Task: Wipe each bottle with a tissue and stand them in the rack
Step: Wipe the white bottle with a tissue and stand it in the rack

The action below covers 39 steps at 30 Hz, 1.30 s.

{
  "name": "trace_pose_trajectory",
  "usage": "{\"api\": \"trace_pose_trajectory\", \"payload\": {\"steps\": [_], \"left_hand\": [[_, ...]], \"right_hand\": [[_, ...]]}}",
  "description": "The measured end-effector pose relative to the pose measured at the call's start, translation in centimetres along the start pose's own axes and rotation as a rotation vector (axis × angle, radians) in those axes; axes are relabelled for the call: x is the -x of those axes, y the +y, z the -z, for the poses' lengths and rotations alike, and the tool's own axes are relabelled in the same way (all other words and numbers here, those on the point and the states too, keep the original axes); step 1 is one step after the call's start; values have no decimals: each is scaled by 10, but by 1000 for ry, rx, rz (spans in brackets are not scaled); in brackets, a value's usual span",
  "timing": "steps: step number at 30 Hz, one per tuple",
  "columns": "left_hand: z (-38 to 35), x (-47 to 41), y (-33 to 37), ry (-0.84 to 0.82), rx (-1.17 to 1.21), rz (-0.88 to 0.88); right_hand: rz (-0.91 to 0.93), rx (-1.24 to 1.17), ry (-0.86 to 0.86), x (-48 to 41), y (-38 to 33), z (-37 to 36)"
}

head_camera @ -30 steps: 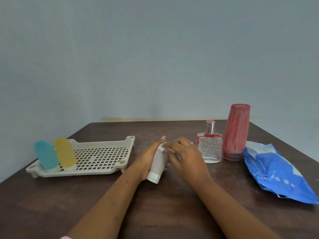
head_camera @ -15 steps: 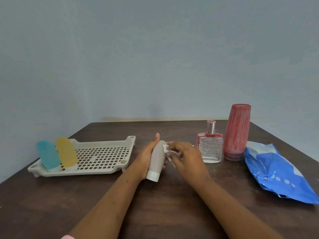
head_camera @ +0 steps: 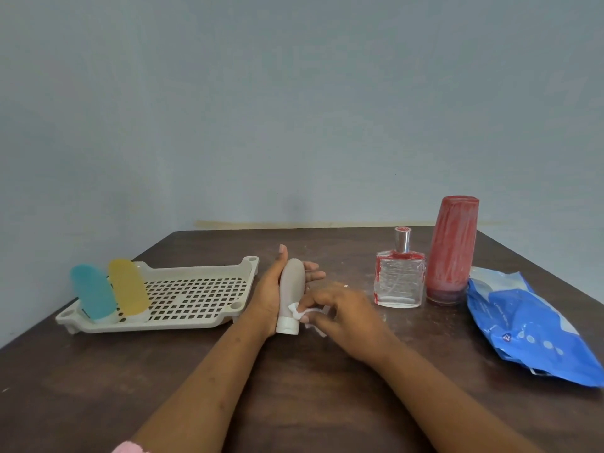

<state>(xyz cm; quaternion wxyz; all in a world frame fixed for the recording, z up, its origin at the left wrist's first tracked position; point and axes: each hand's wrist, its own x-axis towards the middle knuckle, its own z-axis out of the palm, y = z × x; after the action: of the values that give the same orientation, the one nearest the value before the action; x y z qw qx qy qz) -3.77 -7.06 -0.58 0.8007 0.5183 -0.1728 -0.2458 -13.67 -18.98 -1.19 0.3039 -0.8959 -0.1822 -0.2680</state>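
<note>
Currently grips beige bottle [head_camera: 292,286] cap-down at counter [head_camera: 65,387] centre with left hand [head_camera: 266,299]; pinches tissue [head_camera: 298,311] against its lower side with right hand [head_camera: 344,310]; blue bottle [head_camera: 93,292], yellow bottle [head_camera: 127,287] standing at rack [head_camera: 196,323] left end.

Left hand [head_camera: 268,297] wraps round the pale beige soft plastic bottle [head_camera: 292,286], one digit pointing straight up along its left side and fingertips showing on its right. Right hand [head_camera: 346,317] sits just beside it, knuckles up, a bit blurred. Its curled fingers pinch the small white crumpled tissue [head_camera: 298,311] against the bottle's lower end. My bare forearms angle inward.
</note>
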Motion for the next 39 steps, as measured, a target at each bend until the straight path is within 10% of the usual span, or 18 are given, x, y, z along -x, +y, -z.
{"api": "trace_pose_trajectory", "payload": {"steps": [19,39], "left_hand": [[1,-6,-5,576,-410,-234],[2,-6,1,397,258,-151]], "right_hand": [[-329,-412,82,-2,6,-4],[-250,-72,174,-5,17,-7]]}}
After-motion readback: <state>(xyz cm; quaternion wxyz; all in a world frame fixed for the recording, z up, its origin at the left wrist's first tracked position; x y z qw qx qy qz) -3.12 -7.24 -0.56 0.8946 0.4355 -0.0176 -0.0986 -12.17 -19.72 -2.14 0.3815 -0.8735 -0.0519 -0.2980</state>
